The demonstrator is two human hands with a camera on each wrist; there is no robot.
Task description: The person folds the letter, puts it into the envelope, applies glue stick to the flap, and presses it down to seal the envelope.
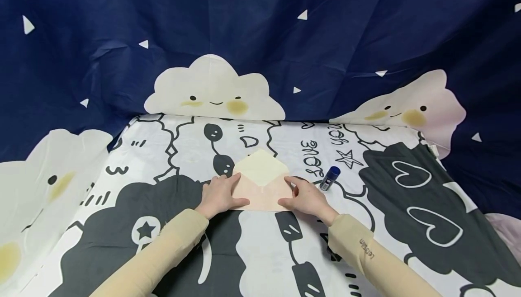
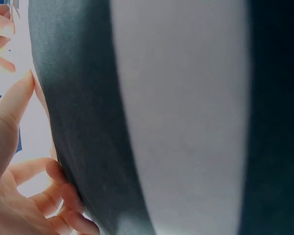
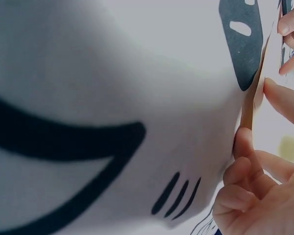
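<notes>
A pale pink envelope (image 1: 264,196) lies on the patterned cloth, its pointed flap (image 1: 262,159) raised away from me and its cream inside showing. My left hand (image 1: 220,194) is at the left side, index fingertip at the edge and thumb on the pink front. On the opposite side my right hand (image 1: 308,197) touches it the same way. Both wrist views show thumb and fingers spread apart at the paper's edge, with the other fingers bent against the cloth. Just beyond the right hand lies a small tube with a dark blue cap (image 1: 330,178), resembling a glue stick.
Black-and-white cartoon cloth (image 1: 264,252) covers the surface beneath the hands. Behind it hangs a navy curtain (image 1: 260,25) printed with clouds and small white triangles. The cloth's far edge meets this curtain.
</notes>
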